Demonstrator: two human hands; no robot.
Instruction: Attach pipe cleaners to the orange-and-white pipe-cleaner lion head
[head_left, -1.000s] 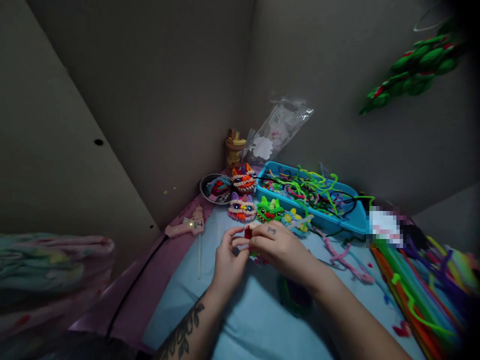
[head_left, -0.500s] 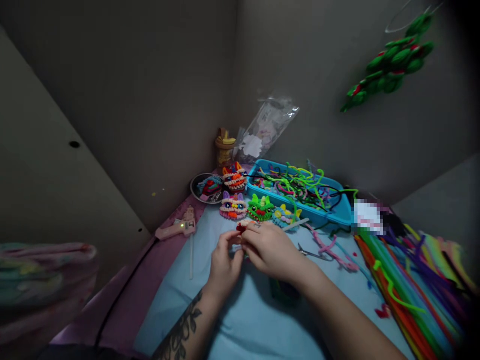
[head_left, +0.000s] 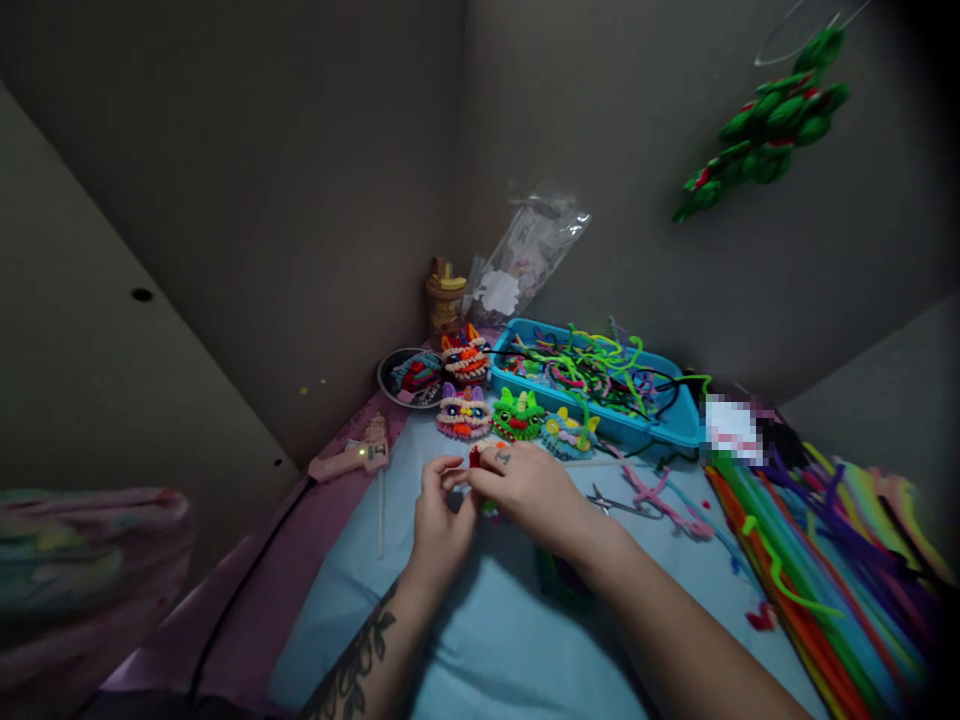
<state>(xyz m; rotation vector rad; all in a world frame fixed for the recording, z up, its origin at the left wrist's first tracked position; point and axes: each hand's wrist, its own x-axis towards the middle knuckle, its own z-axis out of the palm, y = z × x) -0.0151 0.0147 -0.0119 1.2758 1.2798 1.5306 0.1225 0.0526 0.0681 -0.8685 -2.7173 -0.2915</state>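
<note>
My left hand (head_left: 441, 520) and my right hand (head_left: 529, 490) meet over the blue cloth, their fingertips pinched together. Whatever small piece lies between the fingers is mostly hidden; a bit of green and white peeks out under the right fingertips. Just beyond the knuckles, a red and cream fuzzy piece (head_left: 477, 456) is partly covered by my right hand. Past it stand pipe-cleaner animal heads: a purple and cream one (head_left: 463, 412), a green one (head_left: 517, 414) and a blue one with yellow ears (head_left: 570, 434). An orange and red head (head_left: 466, 356) sits behind them.
A blue tray (head_left: 694, 430) holds tangled pipe-cleaner scraps. Scissors (head_left: 619, 503) lie right of my hands, near bundled pipe cleaners (head_left: 795, 560). At left rest a pink glue gun (head_left: 349, 458) with its cord and a round metal dish (head_left: 386, 380). A green ornament (head_left: 780, 125) hangs at upper right.
The view has shifted slightly, so most things sit a little further left. My hands stay together, with the right hand's fingers a little lower and flatter over the left fingertips.
</note>
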